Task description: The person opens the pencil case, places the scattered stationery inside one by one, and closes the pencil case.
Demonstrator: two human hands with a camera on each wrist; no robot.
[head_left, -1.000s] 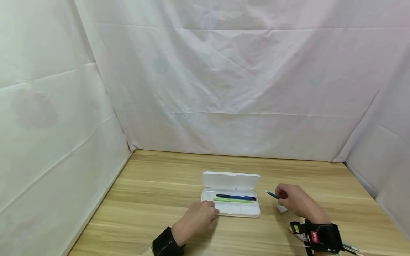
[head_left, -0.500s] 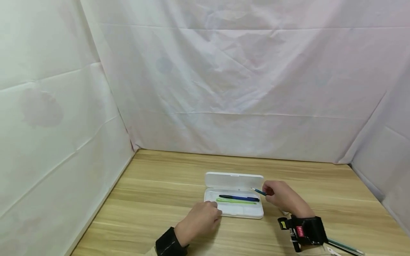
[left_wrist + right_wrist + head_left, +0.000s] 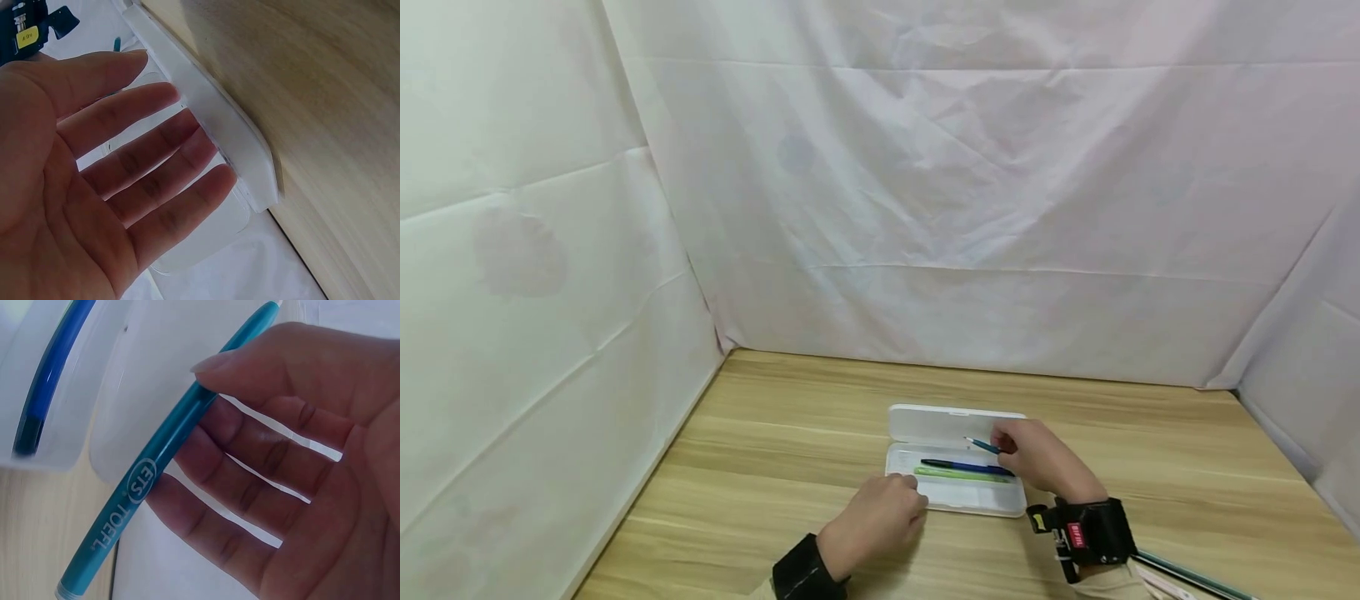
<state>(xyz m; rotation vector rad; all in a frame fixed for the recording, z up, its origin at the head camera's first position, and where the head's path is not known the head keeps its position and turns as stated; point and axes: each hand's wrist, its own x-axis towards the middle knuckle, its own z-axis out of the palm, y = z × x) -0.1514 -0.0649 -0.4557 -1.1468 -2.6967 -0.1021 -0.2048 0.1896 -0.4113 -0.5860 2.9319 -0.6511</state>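
Note:
An open white pencil case (image 3: 977, 509) lies on the table, its lid (image 3: 925, 423) raised at the back. Inside are a dark blue pen (image 3: 958, 466) and a light green pen-like stick (image 3: 955, 475). My right hand (image 3: 1041, 457) pinches a teal pen (image 3: 134, 487) printed "ETS TOEFL" between thumb and fingers, over the right part of the case. In the right wrist view the pen slants across, clear of the blue pen. My left hand (image 3: 880, 512) rests at the case's front left corner; its extended fingers (image 3: 156, 137) meet the rim in the left wrist view.
Several long thin items, including a dark green stick (image 3: 1198, 577), lie at the lower right beside the right sleeve (image 3: 1116, 579). White cloth (image 3: 955, 208) hangs behind the wooden table (image 3: 775, 442) and along both sides.
My right hand has carried the teal pen leftward, from the table right of the case to over the case. The left hand keeps its place at the case's front corner.

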